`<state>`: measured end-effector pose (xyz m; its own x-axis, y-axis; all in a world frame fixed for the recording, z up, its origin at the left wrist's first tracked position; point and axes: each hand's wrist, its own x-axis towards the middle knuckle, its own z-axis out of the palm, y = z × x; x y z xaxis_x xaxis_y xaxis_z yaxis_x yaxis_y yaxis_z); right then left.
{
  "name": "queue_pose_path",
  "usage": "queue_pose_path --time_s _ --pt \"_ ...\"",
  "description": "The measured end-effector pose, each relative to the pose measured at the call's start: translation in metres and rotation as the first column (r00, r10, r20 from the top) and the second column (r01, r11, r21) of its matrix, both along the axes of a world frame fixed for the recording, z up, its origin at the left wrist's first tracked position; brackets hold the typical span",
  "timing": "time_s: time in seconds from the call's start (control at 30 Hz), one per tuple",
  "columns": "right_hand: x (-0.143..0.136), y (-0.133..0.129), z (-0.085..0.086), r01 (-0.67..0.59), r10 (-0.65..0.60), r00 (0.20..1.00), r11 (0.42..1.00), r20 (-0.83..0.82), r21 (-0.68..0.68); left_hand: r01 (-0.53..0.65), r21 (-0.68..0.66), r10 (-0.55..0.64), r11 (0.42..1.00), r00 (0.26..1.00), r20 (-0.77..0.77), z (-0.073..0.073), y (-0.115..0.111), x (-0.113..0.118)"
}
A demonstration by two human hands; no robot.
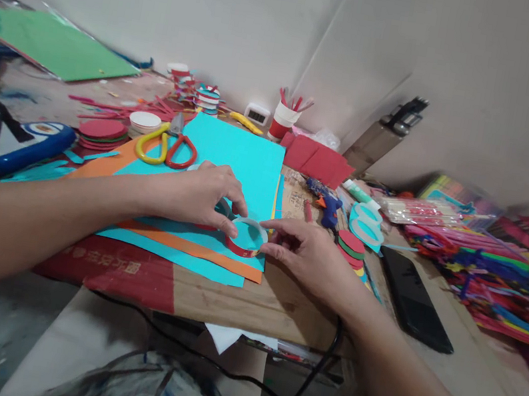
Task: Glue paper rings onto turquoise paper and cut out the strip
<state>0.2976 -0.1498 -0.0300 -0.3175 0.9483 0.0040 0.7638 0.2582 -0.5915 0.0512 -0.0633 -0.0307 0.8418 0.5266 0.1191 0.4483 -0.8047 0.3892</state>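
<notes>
A red ring with a pale rim, like a slice cut from a paper cup, stands on the stacked coloured paper. My right hand pinches its right side between thumb and fingers. At its left side is my left hand, palm down, with thumb and index finger closed about the edge. Beneath that hand another ring shows in part, mostly hidden. Sheets of bright blue paper lie under both hands, with an orange sheet between them. Scissors with yellow and red handles rest on the paper behind my left hand.
Red discs and a blue tool lie left. At right are a glue gun, a black phone and coloured pipe cleaners. A cup of sticks and a bottle stand behind. A black cable hangs in front.
</notes>
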Motion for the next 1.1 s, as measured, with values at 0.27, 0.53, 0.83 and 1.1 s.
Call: queue_pose_path --time_s 0.27,0.53,0.83,1.1 --pt "0.0003 -0.0007 -0.0012 0.002 -0.002 1.000 1.000 -0.012 -0.014 0.029 -0.007 -0.029 1.000 1.000 0.008 -0.0003 0.0053 -0.0021" --pt "0.0008 -0.0004 -0.0018 0.009 -0.009 1.000 1.000 -0.009 -0.004 0.029 -0.008 -0.029 1.000 0.999 0.020 -0.0016 0.0023 -0.0013" --pt "-0.0003 0.0002 -0.0008 -0.001 0.001 1.000 1.000 -0.010 -0.001 0.022 -0.011 -0.022 1.000 1.000 0.011 -0.0015 0.0017 -0.0015" --pt "0.0007 -0.0001 -0.0014 0.002 -0.002 1.000 1.000 -0.005 -0.005 0.041 -0.023 -0.041 0.999 0.999 0.029 -0.0041 0.0043 -0.0019"
